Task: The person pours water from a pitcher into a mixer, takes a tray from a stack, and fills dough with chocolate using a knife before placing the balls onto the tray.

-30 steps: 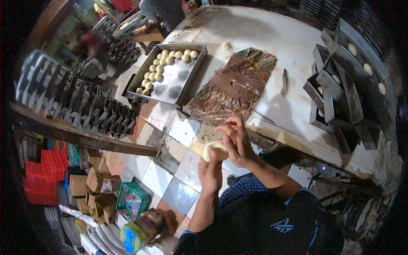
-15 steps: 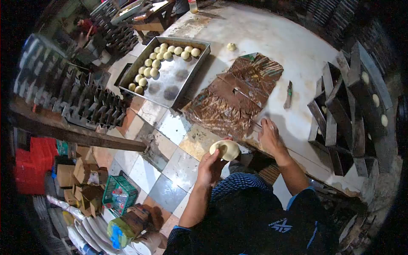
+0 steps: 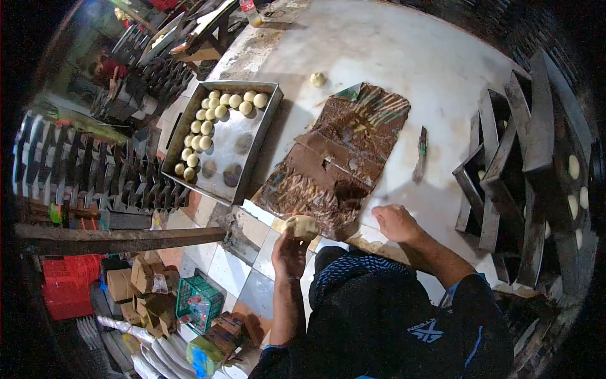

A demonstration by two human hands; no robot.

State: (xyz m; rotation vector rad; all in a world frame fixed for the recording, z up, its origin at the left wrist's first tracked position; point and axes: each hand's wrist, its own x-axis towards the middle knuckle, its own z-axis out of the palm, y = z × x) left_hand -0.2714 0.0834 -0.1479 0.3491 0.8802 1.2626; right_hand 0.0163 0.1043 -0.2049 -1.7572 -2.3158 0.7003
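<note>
Just off the edge of the surface (image 3: 404, 57), the dough piece (image 3: 302, 226) sits in the left hand (image 3: 289, 252), fingers curled round it from below, likely to keep it level beside the chocolate-smeared sheet (image 3: 334, 158). That wrist is bent back and the forearm rises from the body. The right hand (image 3: 394, 222) rests palm down, loosely open and seemingly empty, by the sheet's near corner, with a tray of dough balls (image 3: 221, 139) further left

shirt: black, short sleeves | trim: blue | logo: white
</note>
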